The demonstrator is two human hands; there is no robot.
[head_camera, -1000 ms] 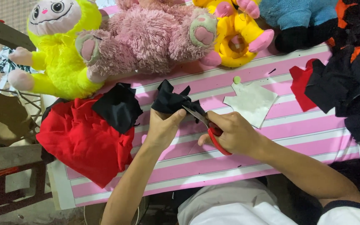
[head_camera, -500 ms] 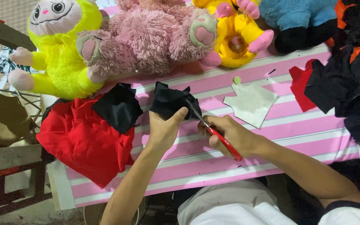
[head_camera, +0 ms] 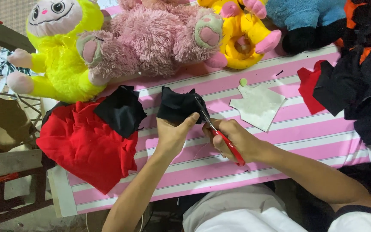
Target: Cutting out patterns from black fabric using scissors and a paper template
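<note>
Cut in progress: black fabric piece (head_camera: 177,107) is pinched in left hand (head_camera: 173,134) over pink striped worktop (head_camera: 305,133). Red-handled scissors (head_camera: 220,133) are gripped by right hand (head_camera: 232,139), blades at fabric edge. 1 black piece (head_camera: 120,111) is laid on red fabric (head_camera: 82,146).

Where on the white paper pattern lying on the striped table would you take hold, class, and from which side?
Judging by its pose, take the white paper pattern at its pointed lower corner, coming from the near table edge. It lies flat on the pink striped table, that corner juts free, and the right hand with scissors works to its left.
</note>
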